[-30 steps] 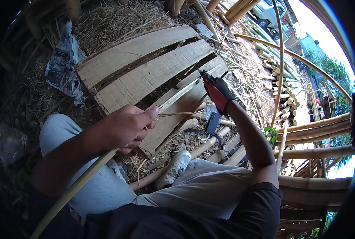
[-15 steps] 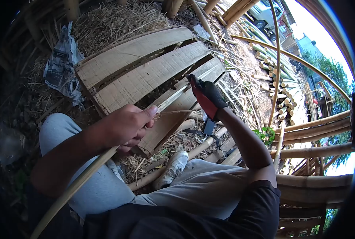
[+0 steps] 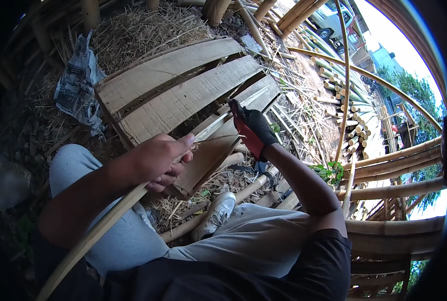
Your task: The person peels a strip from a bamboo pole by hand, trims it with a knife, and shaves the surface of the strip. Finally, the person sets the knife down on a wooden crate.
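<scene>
A long bamboo strip (image 3: 95, 228) runs from the lower left, past my knee, up over a slatted wooden crate (image 3: 183, 95). My bare left hand (image 3: 166, 163) is closed around it at the crate's near edge, thumb stretched along its upper face. Farther up the strip, my right hand (image 3: 253, 128), in a red and black glove, is curled in right at the strip's edge. I cannot tell what its fingers hold. A thin sliver (image 3: 218, 138) sticks out between the two hands. The strip's pale far end shows beyond the glove on the last slat.
Crumpled newspaper (image 3: 78, 85) lies left of the crate, with straw (image 3: 138, 32) behind it. Stacked bamboo poles (image 3: 351, 110) and a bent bamboo pole (image 3: 347, 75) stand at the right. My shoe (image 3: 221, 210) is beside a ground pole (image 3: 183, 226).
My gloved right hand has shifted slightly toward my left hand along the strip. The left hand keeps its hold, and the view has tilted a little.
</scene>
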A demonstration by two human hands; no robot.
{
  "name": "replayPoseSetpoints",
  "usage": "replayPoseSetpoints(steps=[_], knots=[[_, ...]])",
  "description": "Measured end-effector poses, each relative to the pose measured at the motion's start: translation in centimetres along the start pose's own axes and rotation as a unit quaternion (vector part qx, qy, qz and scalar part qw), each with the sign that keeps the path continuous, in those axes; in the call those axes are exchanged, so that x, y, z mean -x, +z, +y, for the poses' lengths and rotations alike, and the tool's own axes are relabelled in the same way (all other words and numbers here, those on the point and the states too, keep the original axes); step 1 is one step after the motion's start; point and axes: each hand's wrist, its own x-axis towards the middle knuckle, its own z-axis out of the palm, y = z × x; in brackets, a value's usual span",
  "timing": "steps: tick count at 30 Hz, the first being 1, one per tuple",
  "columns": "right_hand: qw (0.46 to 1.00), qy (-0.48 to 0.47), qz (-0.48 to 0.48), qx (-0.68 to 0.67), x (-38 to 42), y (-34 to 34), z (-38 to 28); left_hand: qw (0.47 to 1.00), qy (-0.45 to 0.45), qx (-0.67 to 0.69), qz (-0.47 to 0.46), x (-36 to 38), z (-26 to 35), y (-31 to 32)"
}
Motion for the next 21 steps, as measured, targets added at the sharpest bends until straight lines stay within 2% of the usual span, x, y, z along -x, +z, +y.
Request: replayPoseSetpoints(steps=[1,2,4,5,7,8,9,11,12,14,16,17,18,20,21], knots=[[0.999,-0.016,0.031,0.024,-0.1,-1.1,-0.2,1.0,-0.006,-0.002,0.002,0.0,0.1,0.2],[0.998,0.024,0.05,-0.003,-2.4,-1.1,1.8,1.0,-0.006,0.0,0.007,0.0,0.2,0.5],[0.993,0.077,0.07,-0.057,-2.2,-1.5,0.9,1.0,-0.008,0.002,0.011,0.2,0.3,0.7],[0.998,0.064,0.029,0.001,-1.4,-1.1,0.5,1.0,-0.007,0.003,0.011,0.2,0.5,0.6],[0.999,0.026,0.03,-0.011,0.2,0.8,-0.5,1.0,-0.017,0.018,0.006,0.3,0.3,0.5],[0.999,-0.042,0.003,-0.006,1.0,-0.2,-0.6,0.999,-0.025,0.027,0.001,0.3,0.3,0.2],[0.999,0.008,0.031,0.038,0.9,-1.4,-1.6,0.999,-0.032,0.033,-0.004,0.3,0.4,0.1],[0.998,0.051,0.039,-0.009,-3.5,-1.7,2.6,1.0,-0.013,0.017,0.009,0.3,0.5,0.9],[0.994,0.084,0.073,-0.02,-5.1,-1.0,4.3,1.0,-0.006,0.01,0.014,0.3,0.4,1.2],[0.994,0.02,0.104,0.014,-4.3,1.6,4.7,1.0,-0.017,0.024,0.001,0.6,0.5,0.8],[0.997,-0.01,0.08,0.017,-3.5,1.7,4.6,0.999,-0.025,0.033,-0.006,0.6,0.3,0.7],[0.999,-0.009,0.047,0.001,-3.5,0.5,4.7,0.999,-0.025,0.031,-0.005,0.5,0.4,0.6],[0.992,0.004,0.074,-0.103,-8.0,2.5,9.6,0.999,-0.022,0.032,-0.003,0.5,0.4,0.5],[0.989,0.073,0.095,-0.091,-6.0,0.6,7.1,0.999,-0.019,0.026,0.0,0.4,0.4,1.1],[0.994,0.047,0.066,-0.078,-5.1,0.9,5.9,1.0,-0.015,0.023,0.003,0.4,0.6,1.2]])
